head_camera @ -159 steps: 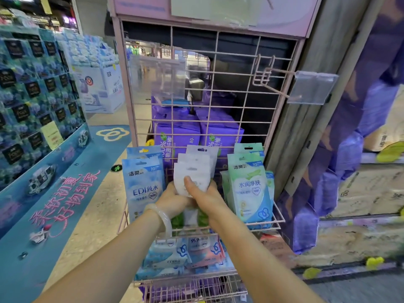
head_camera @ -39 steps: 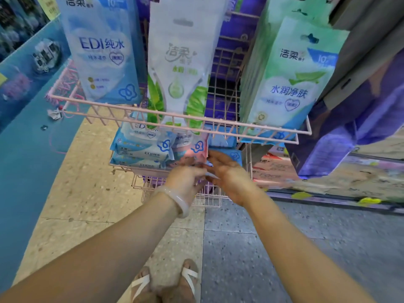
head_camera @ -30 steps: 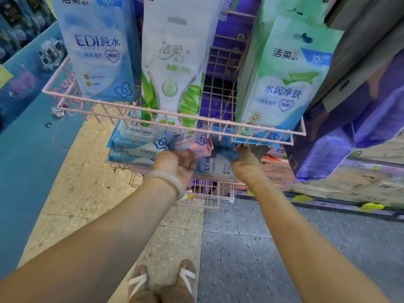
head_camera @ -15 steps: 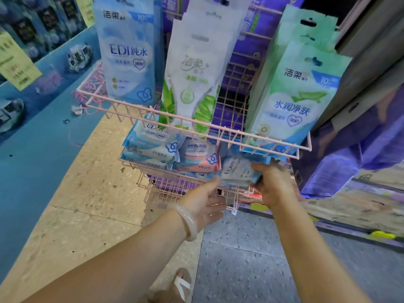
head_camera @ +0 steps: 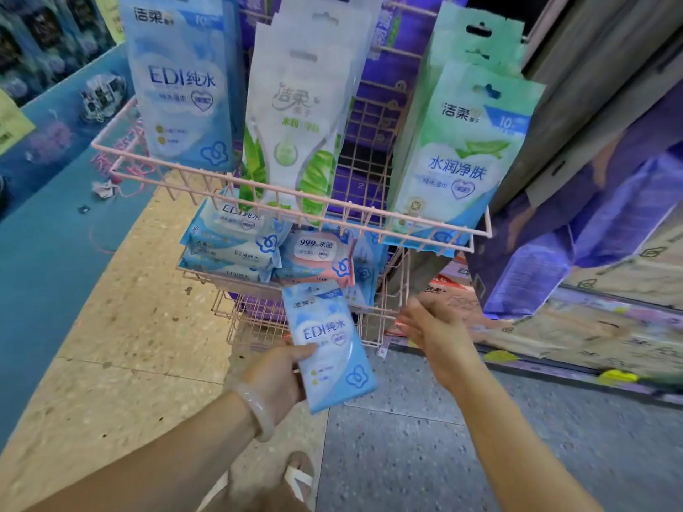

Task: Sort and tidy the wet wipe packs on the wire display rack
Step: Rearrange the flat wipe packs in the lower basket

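Observation:
My left hand [head_camera: 275, 378], with a pale bangle on the wrist, grips a flat blue EDI wipe pack [head_camera: 327, 345] in front of the pink wire rack [head_camera: 295, 206]. My right hand [head_camera: 432, 332] hovers open to the right of that pack, close to the lower basket's front edge. On the upper tier hang blue EDI packs [head_camera: 181, 79], white-and-green packs [head_camera: 299, 116] and mint-green packs [head_camera: 462, 149]. The lower basket holds stacked blue EDI packs [head_camera: 236, 242] on the left and a pink 999 pack [head_camera: 318, 256] beside them.
A bottom wire basket [head_camera: 258, 319] sits under the lower one. A blue display platform [head_camera: 44, 253] runs along the left. Purple packaging [head_camera: 554, 260] and cardboard boxes [head_camera: 610, 327] stand at the right. My sandalled foot [head_camera: 295, 478] is on the speckled floor below.
The blue EDI pack came out of the lower basket in my right hand and passed to my left hand. My right hand let go and opened. The view pulled back slightly.

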### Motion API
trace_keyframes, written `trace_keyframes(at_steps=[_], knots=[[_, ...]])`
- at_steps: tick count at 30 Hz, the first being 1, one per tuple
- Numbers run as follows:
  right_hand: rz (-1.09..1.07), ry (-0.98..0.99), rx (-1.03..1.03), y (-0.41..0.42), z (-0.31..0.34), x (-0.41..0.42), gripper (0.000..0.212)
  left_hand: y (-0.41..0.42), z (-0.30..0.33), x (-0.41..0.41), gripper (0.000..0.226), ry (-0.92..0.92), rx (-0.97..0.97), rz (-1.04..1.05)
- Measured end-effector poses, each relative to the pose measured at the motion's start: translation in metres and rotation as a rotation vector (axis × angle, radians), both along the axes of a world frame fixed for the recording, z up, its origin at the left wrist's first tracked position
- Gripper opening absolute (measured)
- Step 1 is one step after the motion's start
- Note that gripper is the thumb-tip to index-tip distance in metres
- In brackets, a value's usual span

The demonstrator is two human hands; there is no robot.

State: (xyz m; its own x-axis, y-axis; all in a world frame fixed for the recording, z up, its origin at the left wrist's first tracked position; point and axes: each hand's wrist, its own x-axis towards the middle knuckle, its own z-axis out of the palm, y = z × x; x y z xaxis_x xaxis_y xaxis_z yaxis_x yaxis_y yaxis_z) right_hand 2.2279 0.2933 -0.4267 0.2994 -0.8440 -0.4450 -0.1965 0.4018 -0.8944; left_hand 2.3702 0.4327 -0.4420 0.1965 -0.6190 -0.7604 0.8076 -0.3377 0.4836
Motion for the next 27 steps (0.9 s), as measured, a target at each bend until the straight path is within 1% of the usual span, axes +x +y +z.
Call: trace_keyframes(at_steps=[2,4,6,8,10,12,15,19,23,27], knots=[[0.072,0.093,-0.071,-0.014,0.000,0.017,0.014,0.009,0.001,0.009,0.021,0.000,-0.022,0.034],[0.117,0.199,-0.155,-0.031,-0.001,0.039,0.016,0.014,0.002,0.015,0.032,-0.004,-0.044,0.044],[0.120,0.274,-0.234,-0.047,-0.004,0.061,0.007,0.017,0.002,0.019,0.033,-0.037,-0.056,0.038],[0.124,0.350,-0.249,-0.057,-0.003,0.076,0.027,0.020,0.000,0.021,0.026,-0.061,-0.063,0.044],[0.201,0.411,-0.209,-0.061,-0.002,0.083,0.035,0.022,-0.002,0.022,0.019,-0.067,-0.064,0.062],[0.235,0.427,-0.193,-0.064,-0.002,0.089,0.039,0.024,-0.005,0.022,0.018,-0.061,-0.072,0.078],[0.227,0.402,-0.214,-0.061,0.001,0.100,0.043,0.025,-0.006,0.024,0.021,-0.058,-0.085,0.099],[0.227,0.418,-0.206,-0.058,-0.007,0.094,0.040,0.022,-0.007,0.026,0.016,-0.061,-0.096,0.112],[0.183,0.501,-0.255,-0.064,-0.021,0.085,0.034,0.010,-0.004,0.023,0.024,-0.067,-0.100,0.108],[0.188,0.520,-0.284,-0.071,-0.032,0.082,0.036,-0.008,0.001,0.020,0.028,-0.075,-0.124,0.082]])
